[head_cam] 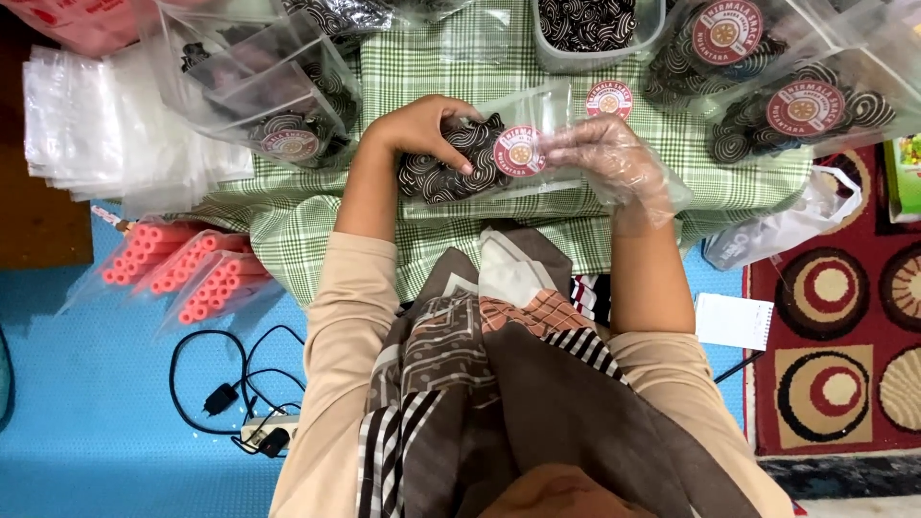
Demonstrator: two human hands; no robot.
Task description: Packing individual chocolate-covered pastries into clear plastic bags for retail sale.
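Near the green checked cloth's (422, 72) front edge, the bare left hand (419, 129) grips the clear pouch of swirled dark snacks (456, 163) while the plastic-gloved right hand (614, 158) pinches its open end, steadying it flat.

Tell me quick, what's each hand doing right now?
Left hand: bare, closed on the clear snack pouch of dark swirled pieces.
Right hand: in a clear plastic glove, gripping the same pouch's other end.
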